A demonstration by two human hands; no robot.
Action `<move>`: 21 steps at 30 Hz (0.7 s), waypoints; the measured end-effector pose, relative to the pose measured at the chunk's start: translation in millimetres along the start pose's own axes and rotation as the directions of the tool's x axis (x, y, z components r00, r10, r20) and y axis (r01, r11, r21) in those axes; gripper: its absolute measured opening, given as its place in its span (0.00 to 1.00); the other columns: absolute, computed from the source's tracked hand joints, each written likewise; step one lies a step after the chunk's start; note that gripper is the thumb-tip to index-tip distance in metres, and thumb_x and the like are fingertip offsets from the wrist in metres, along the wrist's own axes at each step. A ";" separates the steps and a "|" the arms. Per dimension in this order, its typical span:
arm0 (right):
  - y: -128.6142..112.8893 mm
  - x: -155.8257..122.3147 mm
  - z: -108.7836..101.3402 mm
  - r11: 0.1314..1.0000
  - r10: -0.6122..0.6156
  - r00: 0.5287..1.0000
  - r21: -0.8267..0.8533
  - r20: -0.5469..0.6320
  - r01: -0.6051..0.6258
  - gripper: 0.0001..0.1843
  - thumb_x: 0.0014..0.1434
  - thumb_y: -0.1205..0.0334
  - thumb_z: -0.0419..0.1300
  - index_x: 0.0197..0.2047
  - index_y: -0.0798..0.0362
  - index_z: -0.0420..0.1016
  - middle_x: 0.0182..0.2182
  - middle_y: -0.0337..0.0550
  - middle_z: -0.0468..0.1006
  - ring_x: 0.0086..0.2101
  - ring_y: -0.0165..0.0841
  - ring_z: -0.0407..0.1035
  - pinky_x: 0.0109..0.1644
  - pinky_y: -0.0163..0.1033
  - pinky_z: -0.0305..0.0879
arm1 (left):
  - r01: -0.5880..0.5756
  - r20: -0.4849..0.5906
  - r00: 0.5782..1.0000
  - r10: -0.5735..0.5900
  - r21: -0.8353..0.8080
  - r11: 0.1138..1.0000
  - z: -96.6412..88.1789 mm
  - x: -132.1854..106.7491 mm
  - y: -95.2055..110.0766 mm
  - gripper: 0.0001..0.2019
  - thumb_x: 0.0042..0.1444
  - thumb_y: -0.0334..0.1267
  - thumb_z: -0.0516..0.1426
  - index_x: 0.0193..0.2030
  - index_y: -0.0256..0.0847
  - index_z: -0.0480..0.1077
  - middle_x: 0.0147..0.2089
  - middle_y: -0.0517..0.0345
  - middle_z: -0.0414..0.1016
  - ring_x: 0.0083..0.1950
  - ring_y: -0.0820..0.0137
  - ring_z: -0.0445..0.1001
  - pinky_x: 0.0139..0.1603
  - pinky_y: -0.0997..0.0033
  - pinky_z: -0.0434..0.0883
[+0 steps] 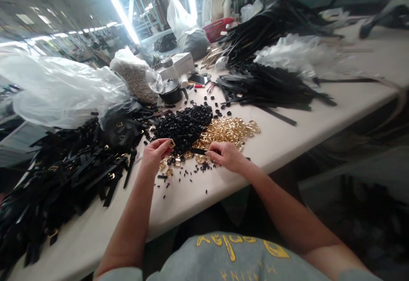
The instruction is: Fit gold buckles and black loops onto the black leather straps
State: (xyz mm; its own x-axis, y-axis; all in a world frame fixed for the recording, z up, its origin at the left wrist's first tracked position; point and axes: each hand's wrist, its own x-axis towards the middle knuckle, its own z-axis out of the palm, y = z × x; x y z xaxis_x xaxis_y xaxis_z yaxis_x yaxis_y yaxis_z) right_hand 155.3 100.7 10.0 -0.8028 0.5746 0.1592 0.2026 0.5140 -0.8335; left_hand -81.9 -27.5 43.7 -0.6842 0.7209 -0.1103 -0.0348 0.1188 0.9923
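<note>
Fingers of the left hand [155, 153] pinch a small gold metal buckle [172, 143] at centre frame, those of the right hand [227, 156] clamp a thin black strap end [198, 150] just beside it over the pale tabletop [287, 140], so threading seems in hand, needing tip lined to slot

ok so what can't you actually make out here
All head view.
The gold piece in the left hand: half hidden by that hand, too small to tell its shape.
The strap in the right hand: the hand covers one end.
The strap heap: cut off by the left edge.
The phone: screen too small to read.
</note>
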 end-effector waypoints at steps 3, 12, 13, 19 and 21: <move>-3.3 -2.1 -2.1 0.998 -0.018 0.998 0.054 -0.058 0.021 0.12 0.62 0.59 0.58 0.29 0.54 0.72 0.21 0.35 0.71 0.23 0.26 0.62 0.30 0.33 0.52 | 0.014 0.041 0.999 -0.006 -0.186 0.982 30.6 1.0 0.2 0.23 0.32 0.49 0.73 0.33 0.36 0.76 0.29 0.56 0.78 0.26 0.74 0.75 0.26 0.79 0.70; -7.1 -6.3 -3.9 0.957 0.042 0.982 0.290 -0.182 0.013 0.14 0.62 0.53 0.58 0.28 0.54 0.70 0.20 0.34 0.68 0.20 0.25 0.61 0.25 0.31 0.55 | 0.155 0.131 0.986 -0.107 -0.452 0.879 74.6 -10.8 -15.3 0.17 0.36 0.41 0.73 0.31 0.38 0.74 0.29 0.61 0.77 0.30 0.78 0.76 0.31 0.82 0.73; -7.6 -5.4 -1.7 0.937 0.065 0.979 0.349 -0.192 0.006 0.15 0.61 0.52 0.58 0.29 0.53 0.70 0.20 0.34 0.69 0.20 0.25 0.61 0.24 0.31 0.55 | 0.159 0.139 0.984 -0.108 -0.449 0.879 76.0 -11.7 -17.1 0.17 0.37 0.40 0.73 0.32 0.38 0.74 0.29 0.62 0.77 0.29 0.79 0.75 0.31 0.84 0.73; -14.1 2.3 15.6 0.831 0.130 0.959 0.555 -0.254 0.035 0.15 0.55 0.50 0.64 0.35 0.53 0.72 0.22 0.35 0.71 0.20 0.26 0.62 0.24 0.32 0.59 | 0.146 0.171 0.983 -0.074 -0.462 0.875 85.3 -17.2 -24.7 0.18 0.37 0.40 0.73 0.32 0.38 0.73 0.28 0.64 0.75 0.26 0.82 0.72 0.28 0.86 0.71; -15.6 3.5 19.2 0.853 0.105 0.957 0.519 -0.272 0.054 0.14 0.55 0.51 0.65 0.36 0.54 0.74 0.24 0.36 0.72 0.23 0.26 0.62 0.25 0.32 0.59 | 0.152 0.177 0.981 -0.079 -0.451 0.879 89.1 -20.1 -26.1 0.19 0.36 0.42 0.73 0.32 0.38 0.72 0.28 0.64 0.75 0.26 0.81 0.72 0.29 0.85 0.71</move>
State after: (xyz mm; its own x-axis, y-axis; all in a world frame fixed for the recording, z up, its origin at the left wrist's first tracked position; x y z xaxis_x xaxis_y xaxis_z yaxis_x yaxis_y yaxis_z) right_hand 138.5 82.4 13.3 -0.5940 0.7770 0.2085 -0.1616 0.1386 -0.9771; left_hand -2.4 15.7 15.0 -0.5392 0.8190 -0.1963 -0.4635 -0.0940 0.8811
